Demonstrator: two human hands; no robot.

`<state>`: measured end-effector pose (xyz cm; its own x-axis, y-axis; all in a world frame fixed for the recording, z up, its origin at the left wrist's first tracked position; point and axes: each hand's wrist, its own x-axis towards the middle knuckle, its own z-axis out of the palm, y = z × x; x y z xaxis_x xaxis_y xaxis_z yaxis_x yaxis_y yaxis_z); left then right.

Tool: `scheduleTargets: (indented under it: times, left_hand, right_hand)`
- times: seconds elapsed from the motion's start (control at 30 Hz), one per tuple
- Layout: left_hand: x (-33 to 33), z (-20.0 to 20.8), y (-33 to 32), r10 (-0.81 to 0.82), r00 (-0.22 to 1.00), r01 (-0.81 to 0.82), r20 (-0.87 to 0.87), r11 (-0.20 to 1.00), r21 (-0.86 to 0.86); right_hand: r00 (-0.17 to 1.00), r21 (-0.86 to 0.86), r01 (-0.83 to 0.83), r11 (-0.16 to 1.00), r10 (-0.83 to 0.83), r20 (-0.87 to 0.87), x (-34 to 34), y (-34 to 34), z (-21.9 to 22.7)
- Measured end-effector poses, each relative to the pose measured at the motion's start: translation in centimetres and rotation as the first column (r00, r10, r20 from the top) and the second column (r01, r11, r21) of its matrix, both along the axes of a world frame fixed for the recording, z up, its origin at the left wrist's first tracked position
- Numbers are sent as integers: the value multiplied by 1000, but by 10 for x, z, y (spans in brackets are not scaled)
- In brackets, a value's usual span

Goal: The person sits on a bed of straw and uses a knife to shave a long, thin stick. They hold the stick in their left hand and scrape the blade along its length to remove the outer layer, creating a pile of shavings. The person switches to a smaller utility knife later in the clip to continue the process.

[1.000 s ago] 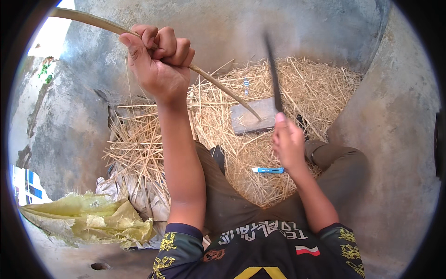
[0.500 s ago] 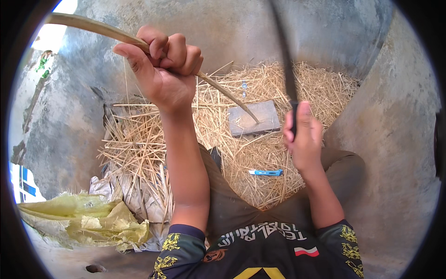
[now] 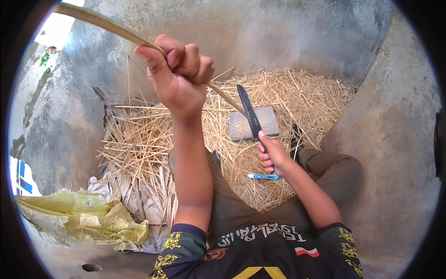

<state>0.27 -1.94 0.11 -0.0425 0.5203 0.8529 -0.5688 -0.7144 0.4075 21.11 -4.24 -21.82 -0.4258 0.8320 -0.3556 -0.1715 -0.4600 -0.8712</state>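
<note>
My left hand (image 3: 181,83) is raised, its fingers wrapped round a long, pale strip of wood or bamboo (image 3: 104,24). The strip slants from the upper left down to the right, and its low end is at a flat grey block (image 3: 269,122). In my right hand (image 3: 274,156) is the dark handle of a black-bladed knife (image 3: 249,109). The blade points up and away, crossing the strip's low end over the block. Whether blade and strip touch, I cannot tell. A blue box cutter (image 3: 264,176) lies on the shavings just below my right hand.
Pale shavings (image 3: 306,93) cover the floor between my legs and the far wall. Cut thin sticks (image 3: 139,144) are heaped at the left, beside a torn yellowish sack (image 3: 88,218). Grey concrete walls (image 3: 260,32) stand close at the back and right.
The knife in my right hand has swung down and left, from upright above the block to the strip's low end. My left hand has shifted slightly right and down, still gripping the strip.
</note>
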Motion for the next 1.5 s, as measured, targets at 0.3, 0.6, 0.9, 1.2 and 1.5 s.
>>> scheduleTargets:
  times: [0.3,0.6,0.9,1.2,1.5]
  left_hand:
    - [-2,0,-3,87,995,-87,38,996,-12]
    - [3,-6,-5,57,998,-58,29,998,28]
    - [-18,-6,0,84,996,-84,42,996,-2]
    - [2,-8,-6,151,988,-150,-12,986,76]
    - [-35,-7,7,127,986,-121,106,991,-56]
  right_hand:
    - [916,797,316,515,-386,-114,5,-18,93]
    - [802,525,0,851,-313,509,-17,5,-68]
    - [967,540,156,827,-240,89,-11,-1,87]
    - [509,652,-128,747,-515,690,-21,24,-72]
    - [996,-134,47,990,-57,-67,-29,15,-12]
